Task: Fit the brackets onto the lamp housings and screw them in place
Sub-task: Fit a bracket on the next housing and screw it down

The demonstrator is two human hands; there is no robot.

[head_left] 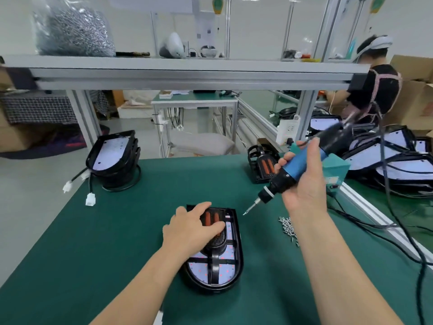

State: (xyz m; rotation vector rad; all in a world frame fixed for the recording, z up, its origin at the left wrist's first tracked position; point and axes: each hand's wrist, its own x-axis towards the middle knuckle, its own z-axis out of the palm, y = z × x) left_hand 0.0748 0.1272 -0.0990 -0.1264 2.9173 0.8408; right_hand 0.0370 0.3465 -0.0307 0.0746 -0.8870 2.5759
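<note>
Working at green bench. Pressing left hand down on bracket, fingers near straight, thumb and forefinger either side of orange tubes. Seated inside housing, mid-bench, rounded end toward 6 o'clock. Gripping screwdriver in right hand, fingers wrapped round blue body, raised at 2 o'clock of housing. Bit angled toward 8 o'clock, tip in air just off housing's far right corner, not touching; cannot tell if a screw sits on tip. Hands well apart. At 3 o'clock of housing, loose screws heaped on bench. At 1 o'clock near far edge, spare bracket, teal box just right of it. At 10 o'clock, stack of housings, white connectors on leads trailing over left edge. At 2 o'clock on next bench, pile of housings. At 12 o'clock overhead, shelf carrying bag of small metal parts. At 1 o'clock, far off, second person, back turned.
</note>
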